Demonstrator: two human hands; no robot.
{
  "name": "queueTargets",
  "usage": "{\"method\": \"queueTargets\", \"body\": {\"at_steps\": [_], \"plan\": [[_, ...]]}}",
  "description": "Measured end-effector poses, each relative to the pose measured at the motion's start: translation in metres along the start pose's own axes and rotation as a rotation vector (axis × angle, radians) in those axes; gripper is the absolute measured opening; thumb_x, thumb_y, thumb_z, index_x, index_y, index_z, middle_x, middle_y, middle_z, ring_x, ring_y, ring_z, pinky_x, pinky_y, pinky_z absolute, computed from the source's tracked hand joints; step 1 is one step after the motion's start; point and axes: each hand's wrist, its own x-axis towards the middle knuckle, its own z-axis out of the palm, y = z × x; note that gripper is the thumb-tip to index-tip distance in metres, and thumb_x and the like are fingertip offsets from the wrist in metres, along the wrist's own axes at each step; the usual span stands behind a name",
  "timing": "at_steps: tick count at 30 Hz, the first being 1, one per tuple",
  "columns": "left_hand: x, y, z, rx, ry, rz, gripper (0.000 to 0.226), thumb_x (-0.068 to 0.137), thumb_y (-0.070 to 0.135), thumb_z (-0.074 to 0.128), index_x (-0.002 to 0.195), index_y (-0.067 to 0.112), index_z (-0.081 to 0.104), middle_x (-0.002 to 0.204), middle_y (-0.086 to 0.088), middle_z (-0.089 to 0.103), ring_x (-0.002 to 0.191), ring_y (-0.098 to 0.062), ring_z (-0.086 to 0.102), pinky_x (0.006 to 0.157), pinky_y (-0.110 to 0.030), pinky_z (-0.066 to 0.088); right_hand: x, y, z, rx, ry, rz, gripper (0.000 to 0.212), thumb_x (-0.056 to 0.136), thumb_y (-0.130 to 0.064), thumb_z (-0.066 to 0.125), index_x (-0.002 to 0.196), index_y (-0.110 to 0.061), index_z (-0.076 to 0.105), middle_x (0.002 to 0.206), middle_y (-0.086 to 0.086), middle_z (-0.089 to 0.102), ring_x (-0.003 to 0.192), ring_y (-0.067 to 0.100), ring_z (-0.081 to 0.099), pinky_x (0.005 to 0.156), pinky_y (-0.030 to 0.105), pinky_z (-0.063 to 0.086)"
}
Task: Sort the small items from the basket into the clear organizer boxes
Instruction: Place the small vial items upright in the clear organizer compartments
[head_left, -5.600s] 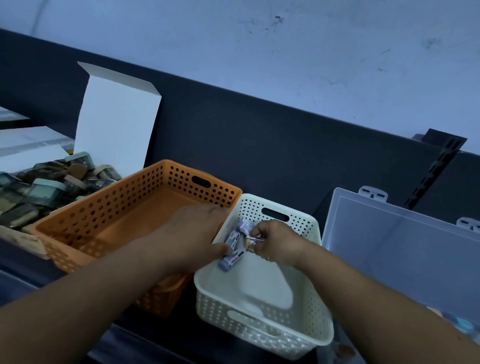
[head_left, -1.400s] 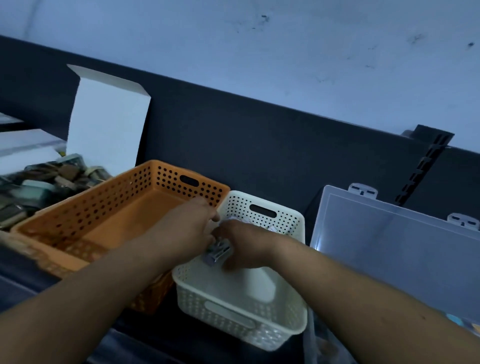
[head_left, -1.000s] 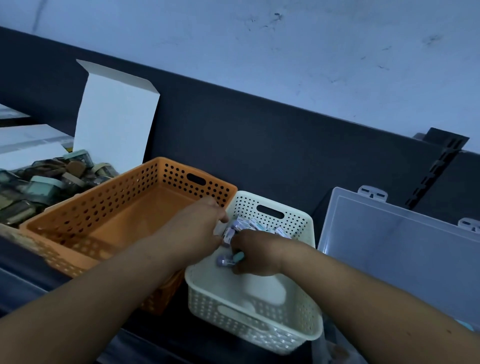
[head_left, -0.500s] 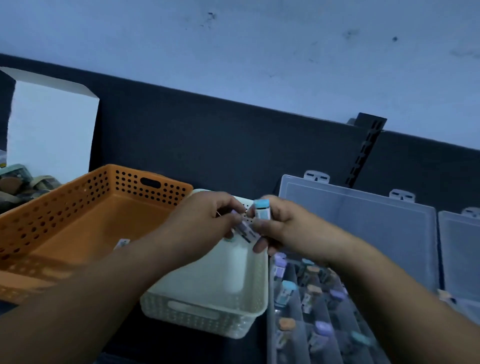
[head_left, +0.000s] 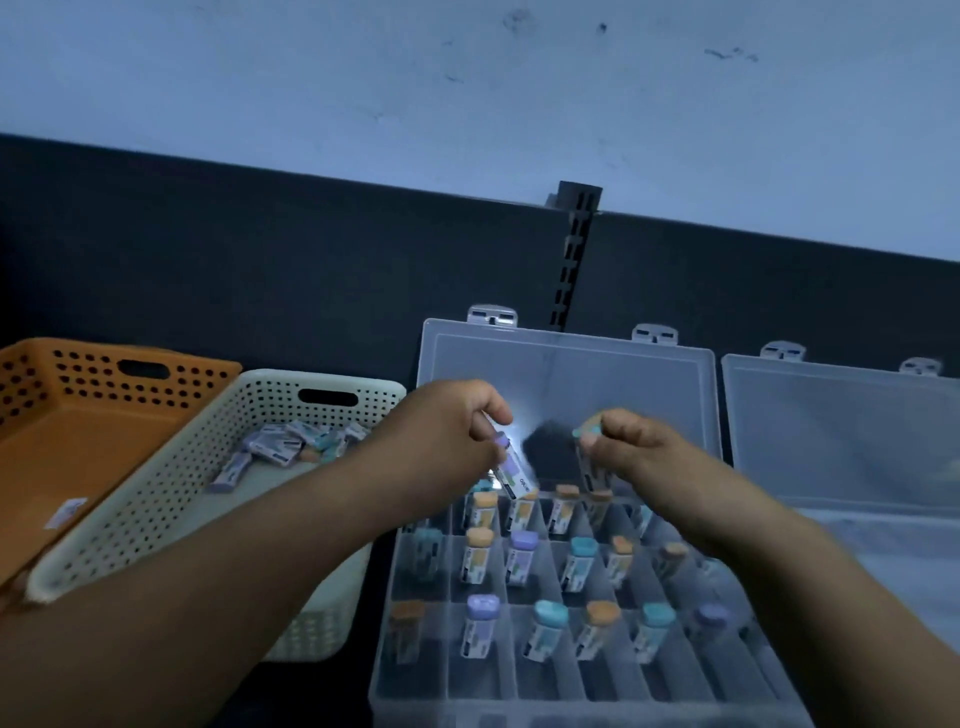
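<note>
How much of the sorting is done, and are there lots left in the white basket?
Partway. Done: many capped tubes stand in the clear organizer box. In hand: the left hand holds a purple-capped tube, the right hand a teal-capped tube, both above the box. Left: a pile in the white basket; the box's front row looks unfilled.

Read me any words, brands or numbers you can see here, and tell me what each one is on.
No text is legible.
Tube in left hand: label print blurred.
Tubes in clear organizer box: labels too small.
Items in white basket: print too small.
</note>
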Motion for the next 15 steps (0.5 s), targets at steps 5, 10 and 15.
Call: {"method": "queueTargets", "body": {"at_steps": [5, 10, 15], "plan": [[0.011, 0.005, 0.026, 0.418, -0.030, 0.142, 0.012, 0.084, 0.014, 0.061, 0.087, 0.024, 0.067, 0.082, 0.011, 0.058, 0.082, -0.014, 0.061, 0.073, -0.027, 0.049, 0.000, 0.019, -0.005, -0.137, 0.044, -0.107, 0.007, 0.092, -0.010, 0.061, 0.094, -0.012, 0.067, 0.089, 0.013, 0.068, 0.074, 0.014, 0.057, 0.061, 0.016, 0.044], [0.016, -0.004, 0.039, 0.583, -0.079, 0.178, 0.014, 0.087, 0.017, 0.059, 0.096, 0.024, 0.066, 0.093, 0.007, 0.052, 0.088, -0.015, 0.054, 0.069, -0.024, 0.036, 0.006, 0.032, -0.001, -0.282, 0.054, -0.139, 0.009, 0.089, -0.013, 0.066, 0.085, -0.018, 0.060, 0.081, 0.011, 0.067, 0.067, 0.027, 0.063, 0.062, 0.037, 0.055], [0.019, -0.012, 0.047, 0.640, -0.088, 0.214, 0.014, 0.086, 0.019, 0.059, 0.097, 0.025, 0.066, 0.096, 0.006, 0.059, 0.091, -0.015, 0.055, 0.070, -0.025, 0.039, 0.012, 0.040, 0.007, -0.454, 0.012, -0.164, 0.012, 0.085, -0.018, 0.070, 0.080, -0.021, 0.059, 0.077, -0.001, 0.063, 0.068, 0.018, 0.061, 0.068, 0.041, 0.055]]}}
